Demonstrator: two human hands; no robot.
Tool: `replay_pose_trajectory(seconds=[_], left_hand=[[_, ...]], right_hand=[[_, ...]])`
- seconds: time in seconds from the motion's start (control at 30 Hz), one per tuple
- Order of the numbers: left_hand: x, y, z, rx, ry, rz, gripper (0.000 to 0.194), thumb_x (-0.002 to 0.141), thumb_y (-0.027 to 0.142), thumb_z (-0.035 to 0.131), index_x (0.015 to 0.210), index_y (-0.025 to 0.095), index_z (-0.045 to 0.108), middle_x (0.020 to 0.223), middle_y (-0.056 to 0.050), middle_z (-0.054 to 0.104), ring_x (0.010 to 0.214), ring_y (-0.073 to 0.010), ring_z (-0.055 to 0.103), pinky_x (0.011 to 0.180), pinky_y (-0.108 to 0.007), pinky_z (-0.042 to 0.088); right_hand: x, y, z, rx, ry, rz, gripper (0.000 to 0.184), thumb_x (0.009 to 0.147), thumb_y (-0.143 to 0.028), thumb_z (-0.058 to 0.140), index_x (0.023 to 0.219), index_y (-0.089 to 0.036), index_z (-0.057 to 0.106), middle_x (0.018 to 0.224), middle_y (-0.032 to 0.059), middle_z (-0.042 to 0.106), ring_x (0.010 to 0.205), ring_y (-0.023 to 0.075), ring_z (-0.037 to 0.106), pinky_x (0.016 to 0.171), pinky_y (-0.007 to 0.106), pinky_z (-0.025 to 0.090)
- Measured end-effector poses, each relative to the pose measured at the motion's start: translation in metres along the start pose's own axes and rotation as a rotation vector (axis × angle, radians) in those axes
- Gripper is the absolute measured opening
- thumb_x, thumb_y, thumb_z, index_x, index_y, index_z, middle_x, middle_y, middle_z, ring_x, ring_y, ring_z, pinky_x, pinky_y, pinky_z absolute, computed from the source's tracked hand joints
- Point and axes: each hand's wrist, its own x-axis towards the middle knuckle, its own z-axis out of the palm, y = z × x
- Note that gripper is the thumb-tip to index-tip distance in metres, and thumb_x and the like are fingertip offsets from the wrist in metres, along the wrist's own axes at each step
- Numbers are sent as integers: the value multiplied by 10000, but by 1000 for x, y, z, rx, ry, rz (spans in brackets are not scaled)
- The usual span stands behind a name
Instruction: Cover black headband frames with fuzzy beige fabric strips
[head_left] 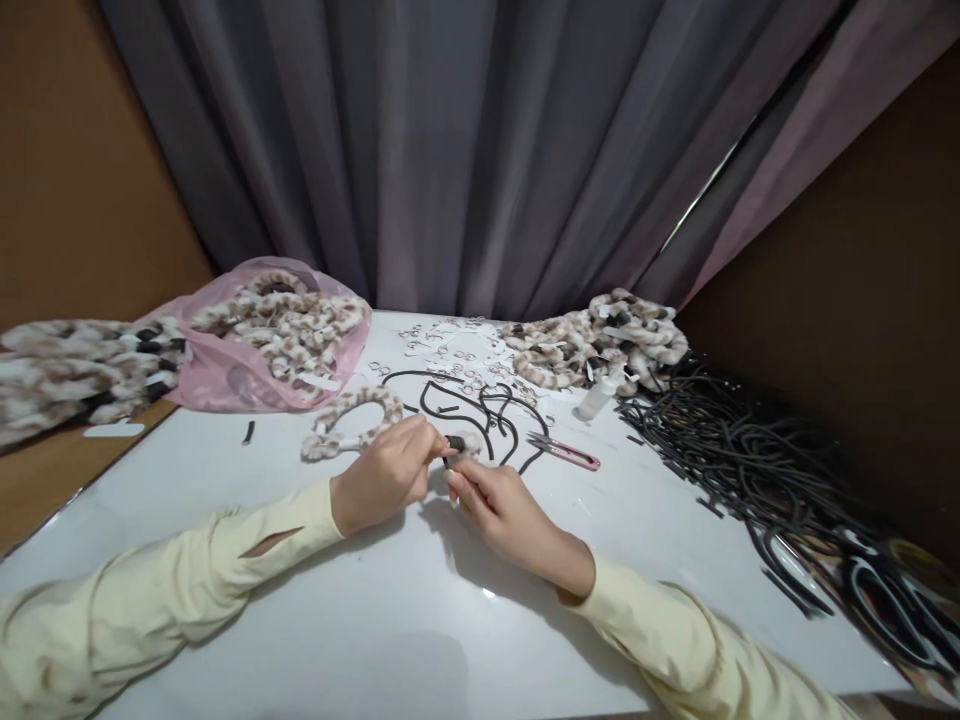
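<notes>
Over the white table my two hands meet fingertip to fingertip. My left hand (394, 462) is closed in a pinch on a fluffy strap with brown spots (367, 398), whose loop lies on the table behind my knuckles. A black ribbed end (455, 442) with a white fluffy tuft (471, 446) sticks out past those fingers. Also pinched closed, my right hand (501, 508) meets a thin dark bit at the left fingertips; its far part is hidden by the fingers. Just behind lie loose black cords (442, 412) and pink-handled thread snips (566, 452).
A pink plastic bag (217, 375) full of spotted straps stands back left, with more straps (82, 365) beside it. Small metal rings (461, 357), another strap pile (622, 330) and a small clear bottle (596, 398) are at the back. Black cords (735, 440) heap along the right.
</notes>
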Motion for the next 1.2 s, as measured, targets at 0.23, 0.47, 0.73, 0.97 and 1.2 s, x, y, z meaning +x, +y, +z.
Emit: replay_pose_trajectory(seconds=[0.23, 0.47, 0.73, 0.97, 1.2], left_hand=[[2, 5, 0, -52, -1, -227, 171, 824, 68, 432, 738, 210, 393, 662, 11, 570, 581, -124, 540, 562, -221, 410], [2, 0, 1, -37, -95, -183, 160, 869, 107, 366, 746, 200, 407, 647, 1, 523, 588, -136, 521, 564, -232, 397], [6, 15, -3, -230, -177, -281, 147, 900, 165, 381, 784, 186, 469, 648, 32, 519, 554, -102, 495, 563, -197, 389], [4, 21, -5, -359, -267, -446, 134, 893, 231, 415, 785, 193, 484, 663, 34, 554, 584, -108, 508, 571, -199, 380], [10, 5, -2, -484, -207, -634, 141, 868, 305, 460, 782, 194, 474, 619, 40, 563, 561, -119, 531, 566, -220, 387]], right_hand=[[1, 2, -3, -141, -13, -2, 211, 918, -236, 344, 730, -195, 431, 552, -44, 432, 472, 103, 408, 501, 208, 296], [-2, 9, -9, -663, 85, -283, 168, 736, -35, 399, 771, -177, 481, 618, 3, 514, 543, 139, 403, 506, 255, 212], [13, 15, -18, -623, 177, -108, 185, 851, -72, 387, 725, -181, 467, 853, 55, 547, 755, 171, 443, 651, 266, 322], [21, 28, -16, -196, 52, 20, 294, 881, -139, 424, 600, -187, 352, 648, -17, 412, 649, 126, 433, 607, 235, 315], [14, 23, -29, -247, 173, -266, 235, 873, -135, 361, 648, -187, 401, 693, 24, 491, 669, 142, 430, 636, 268, 326]])
